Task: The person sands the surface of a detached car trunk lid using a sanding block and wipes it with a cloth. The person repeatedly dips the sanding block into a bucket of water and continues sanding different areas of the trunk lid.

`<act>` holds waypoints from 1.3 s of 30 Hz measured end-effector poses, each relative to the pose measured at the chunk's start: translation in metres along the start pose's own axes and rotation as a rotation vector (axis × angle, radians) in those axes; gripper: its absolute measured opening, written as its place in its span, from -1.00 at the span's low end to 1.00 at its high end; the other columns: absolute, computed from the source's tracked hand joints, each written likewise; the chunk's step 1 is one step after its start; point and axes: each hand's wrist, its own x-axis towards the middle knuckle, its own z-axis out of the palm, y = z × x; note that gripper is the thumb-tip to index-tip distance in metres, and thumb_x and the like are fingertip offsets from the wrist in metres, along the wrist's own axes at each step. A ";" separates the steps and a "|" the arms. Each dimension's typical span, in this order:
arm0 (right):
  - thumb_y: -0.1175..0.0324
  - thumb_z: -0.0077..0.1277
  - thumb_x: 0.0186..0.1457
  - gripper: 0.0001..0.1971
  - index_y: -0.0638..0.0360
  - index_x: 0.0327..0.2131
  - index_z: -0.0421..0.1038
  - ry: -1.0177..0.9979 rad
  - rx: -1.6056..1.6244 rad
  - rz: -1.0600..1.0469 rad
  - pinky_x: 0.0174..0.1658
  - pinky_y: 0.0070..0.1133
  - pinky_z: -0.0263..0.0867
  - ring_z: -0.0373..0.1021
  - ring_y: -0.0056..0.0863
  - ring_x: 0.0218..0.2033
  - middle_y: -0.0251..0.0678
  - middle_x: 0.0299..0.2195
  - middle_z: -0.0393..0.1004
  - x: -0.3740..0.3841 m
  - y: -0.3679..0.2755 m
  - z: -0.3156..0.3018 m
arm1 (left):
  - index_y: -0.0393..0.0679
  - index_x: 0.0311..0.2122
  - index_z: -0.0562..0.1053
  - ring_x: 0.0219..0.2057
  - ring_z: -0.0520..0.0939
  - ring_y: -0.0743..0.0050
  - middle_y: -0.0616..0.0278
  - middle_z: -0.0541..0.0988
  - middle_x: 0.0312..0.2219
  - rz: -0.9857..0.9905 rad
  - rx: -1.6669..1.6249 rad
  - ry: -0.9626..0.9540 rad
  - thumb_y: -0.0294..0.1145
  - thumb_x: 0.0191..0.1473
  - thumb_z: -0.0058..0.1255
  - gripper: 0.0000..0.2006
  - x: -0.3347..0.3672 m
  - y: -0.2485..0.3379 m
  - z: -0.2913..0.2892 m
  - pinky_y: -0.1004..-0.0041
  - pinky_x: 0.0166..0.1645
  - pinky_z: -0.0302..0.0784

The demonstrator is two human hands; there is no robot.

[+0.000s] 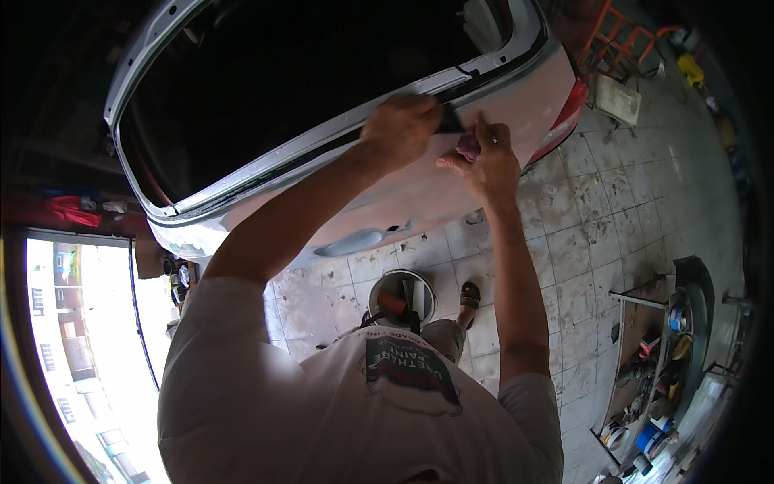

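Far left, a bright doorway (93,347). Next, the left hand (401,125), its fingers curled, at the lower edge of the window opening of a car (419,189); a dark piece (452,121) lies just beside its knuckles (whether gripped cannot be told). Then a purple lump (467,146), clasped between thumb and fingers of the right hand (495,161) near the car's surface. Farther right, a red tail light (568,115) and a rack (641,299).

A cluttered rack (639,300) on the tiled floor (574,242), an orange metal frame (625,36) beyond
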 end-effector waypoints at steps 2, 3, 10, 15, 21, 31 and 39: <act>-0.09 0.61 -0.36 0.09 0.05 0.31 0.39 -0.030 0.020 0.010 -0.10 -0.32 0.60 0.58 -0.21 -0.07 -0.23 0.01 0.45 -0.001 -0.007 0.003 | -0.16 -0.18 0.64 -0.16 0.72 0.25 0.20 0.61 -0.24 0.013 0.074 -0.204 -0.40 0.06 0.19 -0.80 0.057 0.011 0.014 0.30 -0.02 0.68; -0.10 0.61 -0.36 0.10 0.02 0.32 0.39 -0.025 0.040 0.004 -0.10 -0.31 0.60 0.58 -0.21 -0.06 -0.23 0.01 0.46 -0.001 -0.003 0.002 | -0.15 -0.13 0.63 -0.14 0.71 0.24 0.19 0.58 -0.22 0.024 0.084 -0.317 -0.43 0.05 0.19 -0.76 0.077 0.015 0.014 0.30 -0.02 0.68; -0.16 0.58 -0.34 0.12 0.15 0.32 0.40 0.067 -0.026 -0.064 -0.08 -0.32 0.60 0.58 -0.19 -0.09 -0.22 -0.04 0.48 -0.002 0.024 -0.003 | -0.25 0.01 0.65 -0.29 0.67 0.39 0.24 0.55 -0.31 0.046 0.056 -0.069 -0.57 0.07 0.21 -0.65 -0.097 -0.028 -0.062 0.36 -0.22 0.67; -0.15 0.60 -0.38 0.13 0.23 0.29 0.42 0.056 -0.013 -0.070 -0.08 -0.32 0.61 0.58 -0.19 -0.08 -0.20 -0.05 0.49 -0.001 0.014 0.001 | -0.27 0.05 0.64 -0.23 0.69 0.40 0.22 0.57 -0.26 0.067 -0.011 -0.147 -0.59 0.04 0.30 -0.60 -0.135 -0.055 -0.084 0.44 -0.17 0.74; -0.11 0.62 -0.36 0.09 0.25 0.27 0.44 0.062 0.016 -0.084 -0.11 -0.32 0.60 0.58 -0.19 -0.07 -0.21 -0.04 0.49 -0.003 0.004 0.010 | -0.23 -0.14 0.59 -0.17 0.74 0.21 0.16 0.57 -0.17 0.026 0.010 -0.368 -0.47 0.14 0.12 -0.81 0.041 0.004 -0.001 0.29 -0.13 0.75; -0.08 0.61 -0.32 0.08 0.30 0.27 0.43 0.022 -0.011 -0.076 -0.09 -0.32 0.62 0.60 -0.17 -0.10 -0.18 -0.04 0.48 0.003 0.022 -0.003 | -0.20 0.04 0.65 -0.17 0.73 0.30 0.22 0.61 -0.20 -0.006 -0.069 -0.153 -0.60 0.11 0.26 -0.64 -0.130 -0.050 -0.076 0.40 -0.10 0.80; -0.01 0.61 -0.25 0.06 0.28 0.32 0.39 -0.092 0.061 -0.027 0.06 -0.31 0.53 0.54 -0.13 0.00 -0.16 0.01 0.46 -0.002 0.000 0.003 | -0.25 -0.13 0.63 -0.10 0.74 0.06 0.11 0.64 -0.10 -0.015 -0.102 -0.272 -0.47 0.13 0.12 -0.79 0.050 0.013 0.014 0.16 -0.05 0.74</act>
